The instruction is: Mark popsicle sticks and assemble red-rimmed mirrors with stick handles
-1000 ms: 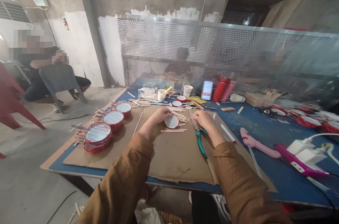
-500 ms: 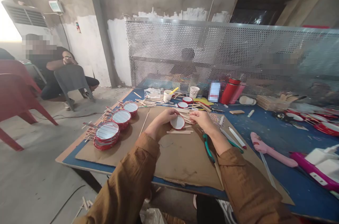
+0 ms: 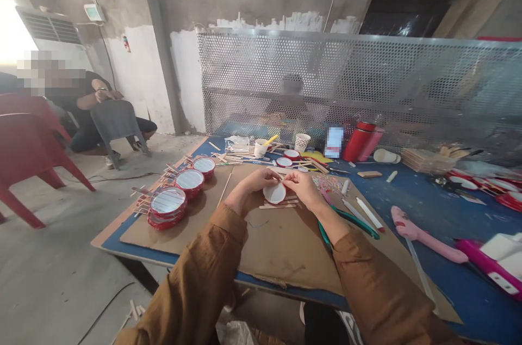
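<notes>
A small round white disc with a red rim lies on the brown cardboard, between my two hands. My left hand is closed at the disc's upper left edge, its fingers pressed together. At the disc's upper right, my right hand pinches, and its fingertips nearly meet those of my left hand. What the fingertips hold is too small to name. Flat wooden sticks lie just below and right of the disc. Teal-handled pliers rest beside my right forearm.
Stacks of red-rimmed discs stand at the left. Paper cups, a red bottle and a phone line the back. A pink glue gun lies right. A person sits at far left.
My right hand has moved left, from the sticks to the disc's upper right edge. My left hand stays by the disc. The whole view has shifted slightly.
</notes>
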Motion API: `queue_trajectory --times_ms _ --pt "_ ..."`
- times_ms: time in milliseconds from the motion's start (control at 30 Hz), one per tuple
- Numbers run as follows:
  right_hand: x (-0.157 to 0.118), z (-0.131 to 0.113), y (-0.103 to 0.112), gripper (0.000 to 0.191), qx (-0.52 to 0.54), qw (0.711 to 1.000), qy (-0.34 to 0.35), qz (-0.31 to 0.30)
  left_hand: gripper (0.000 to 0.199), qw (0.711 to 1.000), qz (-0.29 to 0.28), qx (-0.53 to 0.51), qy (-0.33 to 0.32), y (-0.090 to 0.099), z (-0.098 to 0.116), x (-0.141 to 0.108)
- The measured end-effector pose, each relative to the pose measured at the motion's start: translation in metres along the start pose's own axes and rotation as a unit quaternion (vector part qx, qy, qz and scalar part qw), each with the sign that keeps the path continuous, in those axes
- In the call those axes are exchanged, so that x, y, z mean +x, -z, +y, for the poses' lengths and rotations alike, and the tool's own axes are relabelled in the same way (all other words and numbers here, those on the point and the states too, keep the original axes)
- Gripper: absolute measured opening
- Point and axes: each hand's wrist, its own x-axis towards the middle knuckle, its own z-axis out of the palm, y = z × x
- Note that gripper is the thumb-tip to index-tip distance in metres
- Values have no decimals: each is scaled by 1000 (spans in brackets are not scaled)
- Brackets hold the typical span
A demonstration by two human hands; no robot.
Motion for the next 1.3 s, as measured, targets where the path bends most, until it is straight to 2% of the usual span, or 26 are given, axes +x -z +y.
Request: queue_trajectory --times_ms 200,433,700,967,1133,1300 --pt "1 1 -3 21 -18 1000 7 20 34 998 -17 -60 18 -4 1 -1" --pt "-1 -3 -3 12 -27 999 -5 18 33 999 -16 -25 22 2 0 4" --pt "-2 -3 -3 10 -13 998 -55 -29 28 998 2 58 18 5 6 5" --pt "-8 -5 -4 14 24 991 -123 -38 27 998 55 -3 0 5 6 0" --pt "-8 -9 -6 20 74 988 -119 -60 32 1000 24 -9 8 5 7 2" --pt "-9 -15 -5 26 120 979 -141 -86 31 999 31 -26 19 5 8 2"
